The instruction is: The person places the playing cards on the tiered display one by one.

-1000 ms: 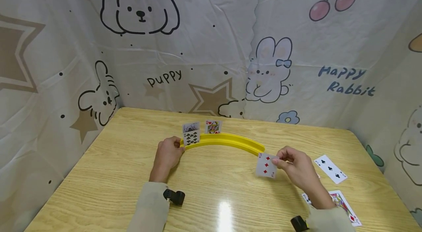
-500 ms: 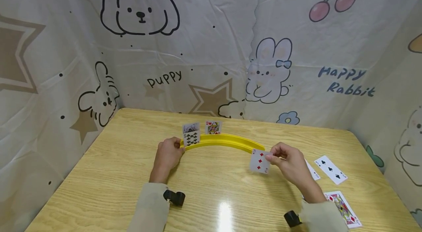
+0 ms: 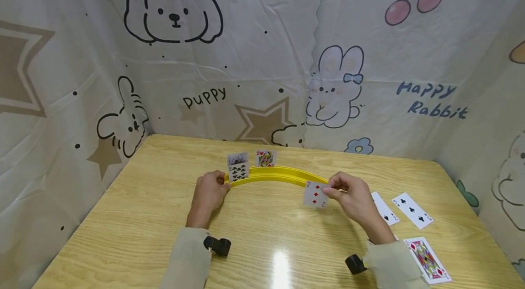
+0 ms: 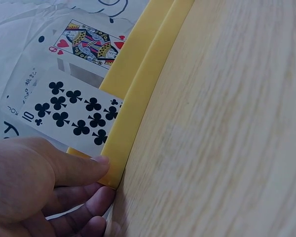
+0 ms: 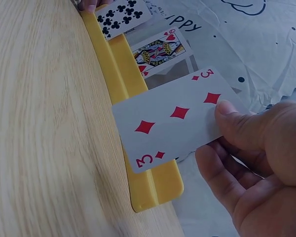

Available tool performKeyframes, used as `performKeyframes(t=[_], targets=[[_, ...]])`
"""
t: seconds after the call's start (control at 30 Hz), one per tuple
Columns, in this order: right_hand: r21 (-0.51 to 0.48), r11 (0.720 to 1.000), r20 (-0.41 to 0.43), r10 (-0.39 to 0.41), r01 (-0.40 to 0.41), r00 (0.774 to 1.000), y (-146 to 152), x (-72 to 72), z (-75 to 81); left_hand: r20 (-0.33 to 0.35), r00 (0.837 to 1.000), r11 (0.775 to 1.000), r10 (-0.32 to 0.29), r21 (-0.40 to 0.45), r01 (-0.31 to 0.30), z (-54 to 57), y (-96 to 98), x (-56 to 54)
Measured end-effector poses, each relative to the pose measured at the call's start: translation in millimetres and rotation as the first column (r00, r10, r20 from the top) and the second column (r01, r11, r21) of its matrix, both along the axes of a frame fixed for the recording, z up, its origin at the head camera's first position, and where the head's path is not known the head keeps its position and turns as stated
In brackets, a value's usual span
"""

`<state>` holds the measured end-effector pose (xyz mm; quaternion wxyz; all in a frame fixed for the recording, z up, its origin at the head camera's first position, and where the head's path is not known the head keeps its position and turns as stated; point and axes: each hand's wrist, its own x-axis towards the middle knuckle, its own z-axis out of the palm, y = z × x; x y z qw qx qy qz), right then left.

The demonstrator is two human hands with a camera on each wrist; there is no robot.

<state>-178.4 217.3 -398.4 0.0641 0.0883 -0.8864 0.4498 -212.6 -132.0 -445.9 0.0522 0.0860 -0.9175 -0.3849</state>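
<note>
A curved yellow card holder (image 3: 283, 174) stands on the wooden table. My left hand (image 3: 207, 197) grips its left end, thumb over the front face. Beside that thumb the ten of clubs (image 4: 74, 111) stands in the holder, a joker (image 3: 238, 158) showing behind it. Farther along, the queen of hearts (image 4: 89, 43) is upright in the back row. Between thumb and fingers, my right hand (image 3: 353, 200) pinches the three of diamonds (image 5: 180, 113) by one edge, face towards me. In the head view this card overlaps the front of the holder's right end.
On the table at the right lie a three of clubs (image 3: 412, 210), a partly covered spade card (image 3: 384, 210) and a face card of diamonds (image 3: 427, 260). A cartoon-printed cloth (image 3: 262, 52) hangs behind the table's back edge.
My right hand has moved left and slightly away from me with the three of diamonds, towards the holder. More of the spade card now shows. The left hand stays in place.
</note>
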Motion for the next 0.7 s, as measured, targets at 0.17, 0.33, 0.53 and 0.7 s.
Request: performKeyframes(t=[0.17,0.33,0.53,0.7], targets=[[-0.025,1.0,-0.003,0.013,-0.013,1.0,-4.1,-5.4,-2.9,-0.006,1.0,1.0,0.002,0.004,-0.002,0.7,0.2,0.1],[-0.05,0.998,-0.002,0.024,-0.024,1.0,-8.8,-9.7,-6.6,0.004,1.0,1.0,0.004,0.008,-0.004,0.0,0.7,2.7],[-0.058,0.998,-0.016,0.029,-0.03,0.999,-13.9,-14.3,-8.8,0.002,1.0,1.0,0.008,0.011,-0.008,-0.2,1.3,2.4],[-0.059,0.998,-0.02,0.026,-0.027,0.999,-17.5,-18.5,-8.9,-0.005,1.0,1.0,0.002,0.01,-0.002,0.7,0.2,1.3]])
